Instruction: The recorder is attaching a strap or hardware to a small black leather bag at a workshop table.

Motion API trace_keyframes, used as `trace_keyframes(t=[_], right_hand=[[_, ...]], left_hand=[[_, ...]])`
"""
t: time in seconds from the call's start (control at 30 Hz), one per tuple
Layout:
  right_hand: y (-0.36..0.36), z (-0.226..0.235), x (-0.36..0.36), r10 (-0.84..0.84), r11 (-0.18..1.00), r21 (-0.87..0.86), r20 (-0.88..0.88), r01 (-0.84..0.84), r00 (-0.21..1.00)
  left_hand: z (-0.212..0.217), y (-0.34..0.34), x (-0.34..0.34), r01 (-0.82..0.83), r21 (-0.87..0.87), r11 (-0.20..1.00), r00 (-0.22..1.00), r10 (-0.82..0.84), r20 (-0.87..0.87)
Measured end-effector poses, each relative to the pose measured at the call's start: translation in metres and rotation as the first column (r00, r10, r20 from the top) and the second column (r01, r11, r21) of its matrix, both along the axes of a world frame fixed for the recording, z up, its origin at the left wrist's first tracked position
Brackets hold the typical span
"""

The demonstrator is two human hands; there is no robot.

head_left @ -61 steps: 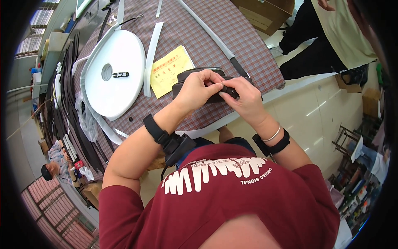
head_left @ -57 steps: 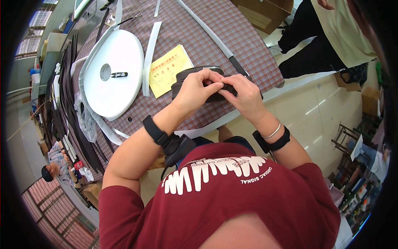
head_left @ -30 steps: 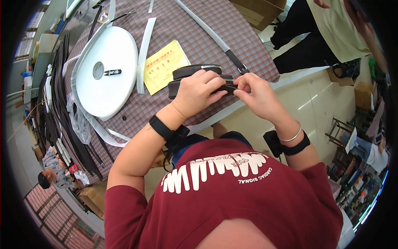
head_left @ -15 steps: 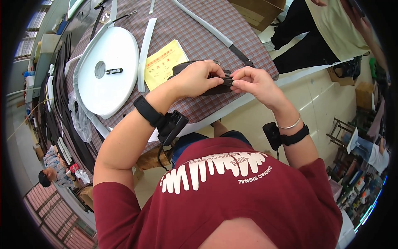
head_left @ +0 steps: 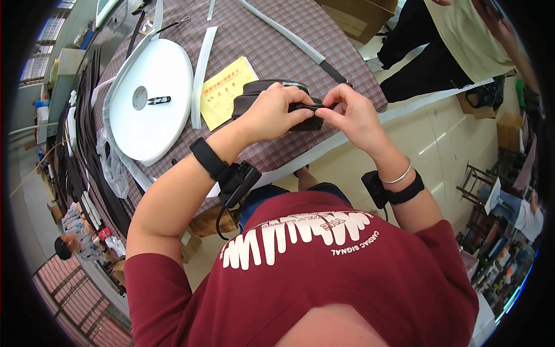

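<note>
A small black bag [head_left: 248, 96] with a silvery zipper [head_left: 296, 84] lies at the table's near right edge. My left hand [head_left: 276, 113] rests over it, fingers closed on a dark strap-like piece at its right end. From the other side, my right hand [head_left: 351, 115] pinches the same dark piece between thumb and fingertips, so both hands' fingertips nearly meet. My fingers hide most of that piece and part of the bag. Just left of the bag is a yellow printed paper [head_left: 226, 92].
A large white reel [head_left: 167, 115] with a black marker-like item [head_left: 159, 100] on it fills the left of the checked table [head_left: 263, 49]. Pale strips [head_left: 283, 32] lie across the cloth. Beyond the right edge stand a cardboard box [head_left: 361, 20] and a person in dark trousers [head_left: 410, 43].
My right hand has moved slightly left and turned, its fingers more bent around the dark piece. The bag has shifted and tilted, showing more of its zipper and side.
</note>
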State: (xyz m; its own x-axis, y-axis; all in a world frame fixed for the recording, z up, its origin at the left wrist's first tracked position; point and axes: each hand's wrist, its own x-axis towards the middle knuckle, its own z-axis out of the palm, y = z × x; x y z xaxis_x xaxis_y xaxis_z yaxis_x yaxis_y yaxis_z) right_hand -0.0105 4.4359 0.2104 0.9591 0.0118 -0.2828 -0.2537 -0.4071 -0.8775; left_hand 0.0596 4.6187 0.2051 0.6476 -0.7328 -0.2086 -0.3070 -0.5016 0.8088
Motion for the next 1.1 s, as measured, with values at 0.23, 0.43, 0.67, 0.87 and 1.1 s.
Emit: trace_keyframes(t=[0.23, 0.43, 0.67, 0.87, 1.1], right_hand=[[-0.005, -0.013, 0.008, 0.081, 0.955, 0.289, -0.067, -0.059, 0.994], [-0.013, -0.018, 0.016, 0.078, 0.930, 0.366, -0.122, -0.028, 0.989], [-0.028, -0.010, 0.017, 0.194, 0.981, 0.026, -0.117, -0.192, 0.974], [-0.032, -0.004, 0.034, 0.251, 0.957, -0.080, -0.256, -0.279, 0.934], [-0.098, -0.023, 0.054, 0.454, 0.825, -0.322, -0.112, -0.464, 0.884]], left_hand=[[-0.006, 0.001, -0.007, -0.045, -0.041, 0.998, 0.999, 0.045, -0.019], [-0.003, 0.008, 0.014, 0.095, -0.034, 0.995, 0.995, -0.095, -0.001], [-0.018, 0.037, 0.020, 0.159, 0.096, 0.983, 0.875, -0.185, 0.447], [-0.020, 0.041, -0.034, -0.132, 0.191, 0.973, 0.802, -0.008, 0.597], [-0.034, 0.037, -0.054, -0.379, 0.053, 0.924, 0.727, 0.262, 0.635]])
